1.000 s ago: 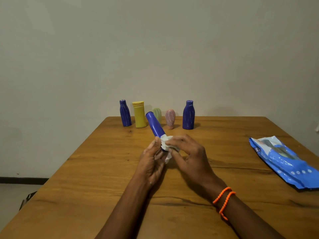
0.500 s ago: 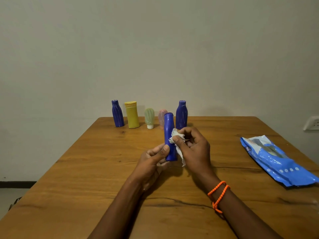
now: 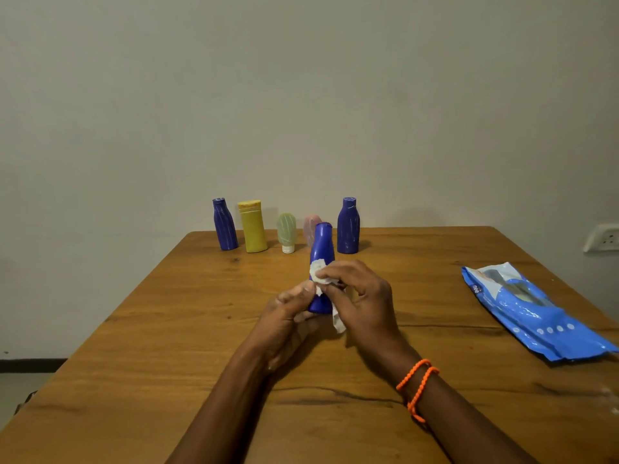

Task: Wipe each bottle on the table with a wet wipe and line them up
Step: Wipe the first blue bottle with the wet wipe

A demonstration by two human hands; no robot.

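My left hand [image 3: 287, 316] grips the lower end of a blue bottle [image 3: 322, 249], which stands nearly upright over the middle of the table. My right hand [image 3: 360, 298] pinches a crumpled white wet wipe [image 3: 318, 270] against the bottle's body; a tail of the wipe hangs below. Along the far edge stand a blue bottle [image 3: 225, 224], a yellow bottle [image 3: 252, 226], a small green bottle [image 3: 286, 232], a pink bottle [image 3: 310, 226] partly hidden behind the held one, and another blue bottle [image 3: 348, 225].
A blue pack of wet wipes [image 3: 532, 313] lies on the right side of the wooden table [image 3: 167, 346]. A wall socket [image 3: 603, 237] sits on the wall at the right. The wall runs just behind the far bottles.
The held bottle has swung from leaning left to nearly upright. My right hand with the wipe went up the body, then came back down to the middle.
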